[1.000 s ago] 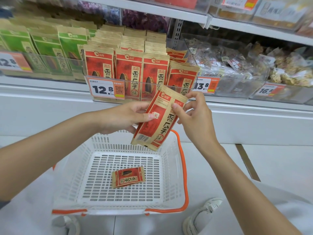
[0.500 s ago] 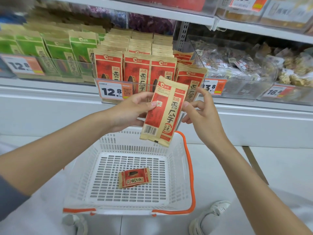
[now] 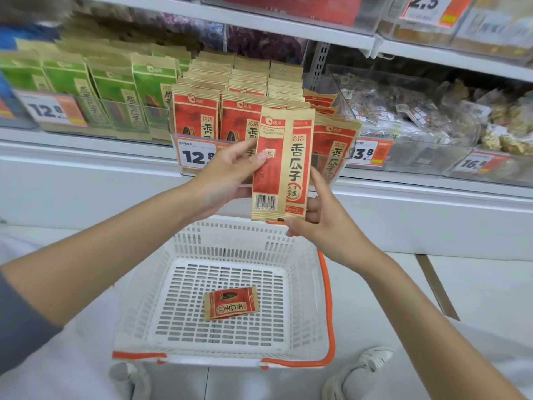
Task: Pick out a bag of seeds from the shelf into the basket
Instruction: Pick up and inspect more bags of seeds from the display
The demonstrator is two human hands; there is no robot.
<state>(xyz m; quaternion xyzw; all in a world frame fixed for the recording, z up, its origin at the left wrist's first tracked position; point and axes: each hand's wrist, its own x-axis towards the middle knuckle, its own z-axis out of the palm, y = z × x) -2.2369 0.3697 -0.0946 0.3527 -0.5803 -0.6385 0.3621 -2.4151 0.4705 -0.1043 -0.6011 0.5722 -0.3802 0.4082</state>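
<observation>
- The bag of seeds (image 3: 281,166) is off the shelf (image 3: 72,145) and held upright in the air, barcode side towards me. It sits above the far wall of the basket (image 3: 230,243), not yet inside it.
- My left hand (image 3: 227,174) pinches the bag's left edge, thumb on the printed face and fingers behind.
- My right hand (image 3: 323,223) cups the lower right corner, thumb under the bottom seam and fingers curled behind the edge. Both hands are closed on the bag, neither hangs free.
- I judge the picking done and the drop into the basket left to do.
- The bag hangs over the basket's far rim rather than its middle. If I let go here, it could catch on the rim and tip out towards the shelf base.
- The pack is flat and slick, and both grips are on its edges only. If one hand lets go early, it may swing or slide out of the other.
- A small red bag (image 3: 230,303) already lies flat on the basket floor. A drop from this height could land on it and skid against the wall.
- Just behind my hands stands the row of red bags (image 3: 196,119) in its clear bin, above a price tag (image 3: 196,155). A backward flick of my knuckles could knock one loose.
- The orange handle (image 3: 328,298) lies down along the right side, close under my right forearm, so a careless lowering could snag it.
</observation>
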